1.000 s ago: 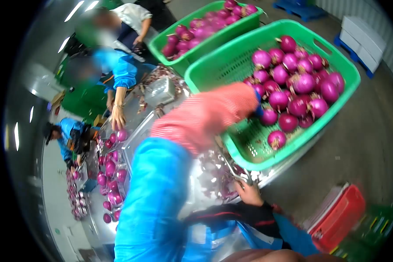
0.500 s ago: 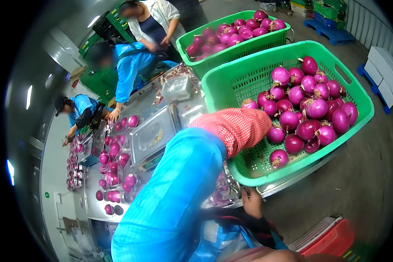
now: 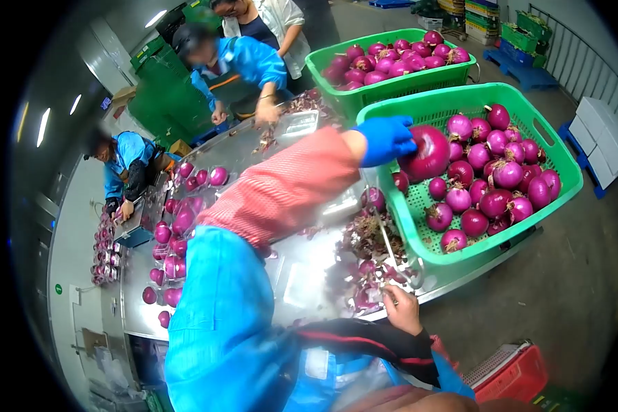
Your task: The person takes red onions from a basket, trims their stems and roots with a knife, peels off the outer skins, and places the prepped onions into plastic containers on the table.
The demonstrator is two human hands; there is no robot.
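Observation:
My left hand (image 3: 386, 141), in a blue glove, grips a large red onion (image 3: 429, 154) above the left side of the nearer green basket (image 3: 372, 110). Many purple onions (image 3: 507, 174) lie in that basket. Bare and closed, my right hand (image 3: 402, 310) is by the metal table's front edge; a small thing at its fingertips is too small to make out. Just beyond it are a bent metal handle (image 3: 416, 277) and scattered onion skins (image 3: 368, 237).
A second green basket (image 3: 347, 103) of onions stands behind. Packed onions (image 3: 175, 266) line the table's left side. Two people in blue (image 3: 254, 65) (image 3: 134, 154) work across and left; another person (image 3: 292, 31) stands behind. A red crate (image 3: 515, 374) is at lower right.
My left hand has risen from among the onions in the nearer basket, now with a large onion in its grip. My view has shifted, and the co-worker's arm across the table has drawn back.

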